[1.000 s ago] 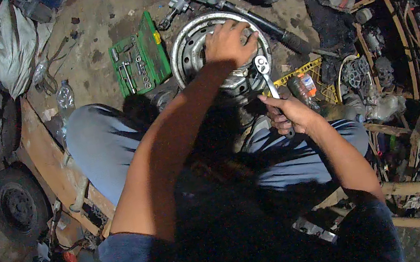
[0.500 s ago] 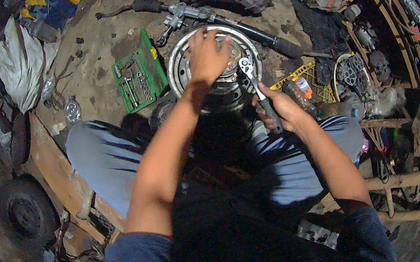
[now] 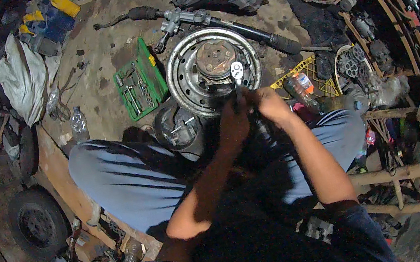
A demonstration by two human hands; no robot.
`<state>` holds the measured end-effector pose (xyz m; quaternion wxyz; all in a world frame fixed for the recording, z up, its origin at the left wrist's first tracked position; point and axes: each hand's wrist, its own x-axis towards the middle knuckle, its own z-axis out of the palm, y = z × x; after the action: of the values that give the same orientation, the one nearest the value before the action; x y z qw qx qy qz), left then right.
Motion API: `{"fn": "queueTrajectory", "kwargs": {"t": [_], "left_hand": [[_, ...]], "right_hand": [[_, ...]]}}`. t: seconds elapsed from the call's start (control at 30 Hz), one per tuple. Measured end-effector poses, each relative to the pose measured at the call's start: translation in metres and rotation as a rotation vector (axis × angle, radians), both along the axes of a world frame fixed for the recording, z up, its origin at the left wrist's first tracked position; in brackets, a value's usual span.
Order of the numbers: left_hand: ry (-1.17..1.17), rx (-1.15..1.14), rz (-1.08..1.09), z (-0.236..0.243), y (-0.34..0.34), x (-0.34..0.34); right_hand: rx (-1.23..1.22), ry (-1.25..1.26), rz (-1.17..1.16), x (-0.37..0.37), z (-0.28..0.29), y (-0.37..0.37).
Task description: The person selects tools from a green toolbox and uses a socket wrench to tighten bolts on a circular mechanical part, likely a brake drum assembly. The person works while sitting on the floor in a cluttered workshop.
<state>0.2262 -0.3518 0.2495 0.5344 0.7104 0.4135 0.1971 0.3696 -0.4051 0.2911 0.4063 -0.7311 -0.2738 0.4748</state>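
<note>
A silver steel wheel rim (image 3: pixel 184 79) lies on the floor in front of me, with a rusty bolted hub (image 3: pixel 210 57) in its middle. A silver ratchet (image 3: pixel 237 70) stands out from my hands over the rim's near part. My left hand (image 3: pixel 232 120), in shadow, is closed round the dark handle from the left. My right hand (image 3: pixel 270 106) is closed at the same handle from the right. Left of the rim sits an open green socket case (image 3: pixel 155 72). A dark round container (image 3: pixel 172 137) with small metal items is near my left knee.
A long steering rack (image 3: pixel 243 30) lies beyond the rim. Around me are a white sack (image 3: pixel 18 78), a plastic bottle (image 3: pixel 79 126), a spare tyre (image 3: pixel 37 220), a yellow perforated plastic piece (image 3: pixel 312 71) and wooden frames (image 3: pixel 408 172) with metal parts at the right.
My left hand has left the hub and moved down to the ratchet handle. The ratchet and my right hand have shifted left; the hub is now uncovered.
</note>
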Motion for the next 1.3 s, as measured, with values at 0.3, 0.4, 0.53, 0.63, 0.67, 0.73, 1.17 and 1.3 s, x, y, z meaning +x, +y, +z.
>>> {"fn": "queueTrajectory", "kwargs": {"t": [0.3,0.4,0.53,0.63,0.67,0.73,1.17,1.3], "left_hand": [[-0.012,0.336,-0.121,-0.014,0.006,-0.001],[0.053,0.297,-0.087,-0.015,0.010,-0.006],[0.138,-0.029,0.070,-0.004,0.005,-0.004],[0.084,0.055,0.047,0.000,0.005,-0.006],[0.076,0.035,0.039,-0.001,0.006,-0.009],[0.077,0.037,0.029,-0.001,0.007,-0.018],[-0.215,-0.854,0.609,0.053,0.076,-0.125],[-0.308,-0.936,0.590,0.026,0.086,-0.161]], "right_hand": [[0.079,-0.004,-0.567,0.109,-0.101,0.041],[0.072,-0.301,-0.534,0.096,-0.140,0.073],[0.096,-0.153,-0.526,0.080,-0.144,0.102],[0.145,-0.201,-0.583,0.079,-0.175,0.115],[0.126,-0.228,-0.610,0.075,-0.176,0.115],[0.221,-0.168,-0.619,0.068,-0.176,0.111],[0.511,-0.463,-0.587,-0.035,-0.062,0.169],[0.524,-0.679,-0.596,-0.070,-0.065,0.187]]}}
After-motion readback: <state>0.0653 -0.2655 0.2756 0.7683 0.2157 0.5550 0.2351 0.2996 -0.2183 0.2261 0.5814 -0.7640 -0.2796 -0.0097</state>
